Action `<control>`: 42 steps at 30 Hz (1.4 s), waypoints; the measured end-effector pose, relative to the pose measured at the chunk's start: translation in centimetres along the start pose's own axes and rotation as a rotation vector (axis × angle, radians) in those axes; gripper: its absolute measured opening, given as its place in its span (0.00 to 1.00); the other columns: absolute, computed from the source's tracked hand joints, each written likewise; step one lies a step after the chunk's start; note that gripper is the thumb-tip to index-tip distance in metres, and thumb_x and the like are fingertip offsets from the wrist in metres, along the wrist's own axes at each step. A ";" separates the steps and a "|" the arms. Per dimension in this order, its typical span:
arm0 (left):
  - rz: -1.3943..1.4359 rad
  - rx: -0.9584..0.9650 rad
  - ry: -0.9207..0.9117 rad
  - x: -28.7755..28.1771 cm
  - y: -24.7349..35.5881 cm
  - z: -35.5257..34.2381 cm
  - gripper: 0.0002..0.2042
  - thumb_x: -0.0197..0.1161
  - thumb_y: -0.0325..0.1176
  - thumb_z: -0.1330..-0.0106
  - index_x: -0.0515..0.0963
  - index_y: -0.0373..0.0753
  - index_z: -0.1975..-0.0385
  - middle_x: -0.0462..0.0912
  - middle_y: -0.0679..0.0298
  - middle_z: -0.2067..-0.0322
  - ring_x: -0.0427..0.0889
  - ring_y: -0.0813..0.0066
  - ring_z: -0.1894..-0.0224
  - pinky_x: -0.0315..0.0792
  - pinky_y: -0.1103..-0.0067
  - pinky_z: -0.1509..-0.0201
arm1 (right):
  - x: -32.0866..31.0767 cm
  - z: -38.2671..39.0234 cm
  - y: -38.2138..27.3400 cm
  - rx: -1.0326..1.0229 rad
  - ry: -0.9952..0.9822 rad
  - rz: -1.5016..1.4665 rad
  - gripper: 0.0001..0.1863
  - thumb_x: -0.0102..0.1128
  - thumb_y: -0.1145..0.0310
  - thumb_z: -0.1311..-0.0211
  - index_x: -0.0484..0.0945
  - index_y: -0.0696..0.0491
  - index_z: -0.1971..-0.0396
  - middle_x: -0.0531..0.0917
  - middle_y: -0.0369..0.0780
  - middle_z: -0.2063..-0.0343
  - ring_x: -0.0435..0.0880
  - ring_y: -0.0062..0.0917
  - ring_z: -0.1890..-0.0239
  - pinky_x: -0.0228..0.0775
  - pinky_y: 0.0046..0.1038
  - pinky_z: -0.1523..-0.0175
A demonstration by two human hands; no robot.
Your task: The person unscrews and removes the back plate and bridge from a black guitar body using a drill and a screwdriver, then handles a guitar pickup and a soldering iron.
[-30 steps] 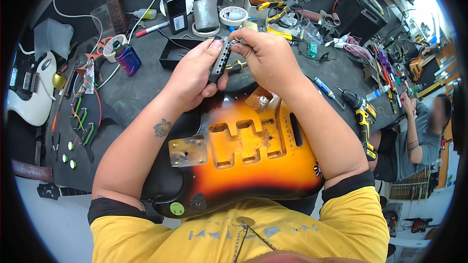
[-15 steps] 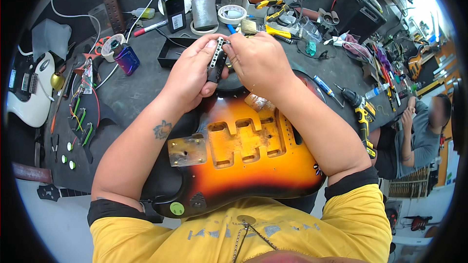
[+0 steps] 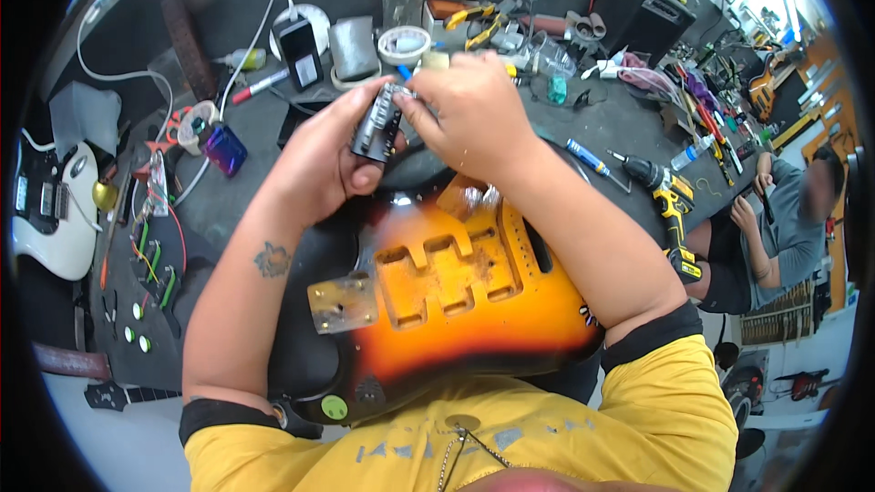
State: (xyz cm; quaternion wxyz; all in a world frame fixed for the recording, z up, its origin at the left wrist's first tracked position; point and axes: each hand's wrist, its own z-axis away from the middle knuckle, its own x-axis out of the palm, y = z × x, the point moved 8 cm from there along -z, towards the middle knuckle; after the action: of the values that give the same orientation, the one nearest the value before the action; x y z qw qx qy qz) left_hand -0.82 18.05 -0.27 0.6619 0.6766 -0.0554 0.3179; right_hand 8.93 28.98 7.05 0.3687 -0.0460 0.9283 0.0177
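Observation:
Cradled in my left hand [image 3: 336, 148] is a black guitar pickup [image 3: 375, 129] with a row of metal pole pieces, held tilted above the guitar body. My right hand [image 3: 470, 112] is closed at the pickup's upper end, thumb against it; what its fingertips pinch is too small to make out. Below both hands lies a sunburst guitar body [image 3: 506, 333] with bare routed cavities [image 3: 437, 273] and a metal neck plate [image 3: 343, 302] on its left part.
Around me are a cordless drill [image 3: 674, 219], a blue tool [image 3: 588, 155], a purple bottle [image 3: 221, 146], wired electronics [image 3: 159, 255], a white guitar [image 3: 50, 219] and tape rolls [image 3: 405, 44]. A co-worker [image 3: 784, 237] sits at the right, hands raised around an object.
The pickup has shifted slightly left and turned in my fingers. The view has swung a little, moving the bench items in frame. The co-worker's hands have shifted.

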 end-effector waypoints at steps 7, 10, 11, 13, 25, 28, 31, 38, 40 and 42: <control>-0.362 0.140 0.015 0.7 -1.6 -1.5 0.32 0.68 0.37 0.21 0.63 0.48 0.21 0.78 0.70 0.47 0.75 0.84 0.56 0.70 0.84 0.65 | 0.9 1.2 2.9 0.257 -0.245 -0.292 0.11 0.68 0.62 0.34 0.87 0.56 0.64 0.89 0.50 0.69 0.91 0.50 0.62 0.83 0.49 0.54; -0.232 0.158 -0.009 -0.1 -2.3 -0.6 0.38 0.75 0.39 0.27 0.63 0.44 0.20 0.79 0.65 0.49 0.74 0.85 0.67 0.68 0.86 0.69 | 2.7 1.1 2.7 0.157 -0.284 -0.328 0.12 0.68 0.62 0.34 0.87 0.56 0.60 0.89 0.53 0.67 0.91 0.49 0.61 0.83 0.50 0.53; -0.219 0.182 -0.055 -1.0 -1.7 -0.1 0.40 0.77 0.40 0.30 0.64 0.42 0.21 0.79 0.64 0.51 0.74 0.85 0.70 0.67 0.87 0.70 | 3.0 0.2 1.7 0.061 -0.295 -0.328 0.13 0.68 0.61 0.33 0.87 0.56 0.59 0.89 0.53 0.66 0.91 0.49 0.60 0.82 0.50 0.52; -0.211 0.088 0.043 -2.3 -1.8 -0.5 0.43 0.81 0.39 0.34 0.65 0.38 0.22 0.80 0.65 0.59 0.70 0.87 0.76 0.62 0.88 0.74 | 2.8 0.3 1.2 -0.003 -0.282 -0.322 0.13 0.68 0.58 0.30 0.88 0.54 0.62 0.90 0.52 0.68 0.91 0.50 0.60 0.82 0.49 0.51; -0.532 0.241 0.164 -0.7 -1.7 -1.1 0.40 0.56 0.16 0.41 0.61 0.44 0.23 0.74 0.68 0.54 0.73 0.84 0.67 0.67 0.85 0.66 | 2.6 1.3 1.1 0.246 -0.444 -0.328 0.18 0.62 0.55 0.25 0.86 0.57 0.62 0.89 0.55 0.67 0.90 0.55 0.59 0.82 0.51 0.50; -0.745 0.342 0.204 -0.2 -1.5 -1.3 0.39 0.56 0.17 0.42 0.63 0.43 0.24 0.74 0.69 0.54 0.74 0.84 0.65 0.68 0.84 0.65 | 3.3 2.1 1.9 0.303 -0.431 -0.411 0.16 0.61 0.56 0.24 0.85 0.56 0.58 0.89 0.55 0.66 0.89 0.55 0.59 0.80 0.52 0.51; -0.582 0.243 0.129 -0.6 -1.9 -1.5 0.39 0.56 0.17 0.43 0.65 0.43 0.25 0.74 0.68 0.53 0.74 0.84 0.64 0.67 0.85 0.66 | 2.9 1.8 1.3 0.210 -0.423 -0.336 0.15 0.59 0.58 0.22 0.85 0.55 0.57 0.89 0.54 0.67 0.89 0.55 0.60 0.79 0.52 0.52; -0.119 0.012 -0.040 -2.1 -1.8 -0.3 0.41 0.53 0.18 0.54 0.70 0.38 0.30 0.79 0.57 0.53 0.77 0.75 0.65 0.67 0.85 0.69 | 2.4 0.8 0.5 -0.038 -0.179 -0.283 0.05 0.71 0.66 0.35 0.86 0.51 0.64 0.88 0.44 0.70 0.87 0.45 0.60 0.78 0.45 0.54; -0.169 -0.006 -0.043 -0.4 -1.8 -0.8 0.40 0.51 0.17 0.50 0.69 0.41 0.29 0.77 0.59 0.56 0.71 0.80 0.73 0.63 0.85 0.73 | 1.8 1.3 1.1 -0.008 -0.118 -0.262 0.08 0.71 0.65 0.33 0.83 0.53 0.65 0.87 0.45 0.70 0.86 0.46 0.62 0.77 0.46 0.55; -0.241 0.017 0.018 -0.4 -2.0 -1.1 0.37 0.53 0.18 0.45 0.68 0.42 0.29 0.76 0.60 0.59 0.68 0.83 0.75 0.62 0.84 0.74 | 2.2 1.4 1.1 0.060 -0.172 -0.274 0.11 0.66 0.62 0.28 0.84 0.54 0.65 0.87 0.47 0.71 0.87 0.49 0.61 0.77 0.49 0.54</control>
State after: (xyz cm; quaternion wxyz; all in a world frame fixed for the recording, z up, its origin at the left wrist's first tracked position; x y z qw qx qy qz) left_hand -0.56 19.20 -2.26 0.6898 0.6812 0.0350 0.2426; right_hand 8.16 30.00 4.51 0.4469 -0.1593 0.8785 -0.0565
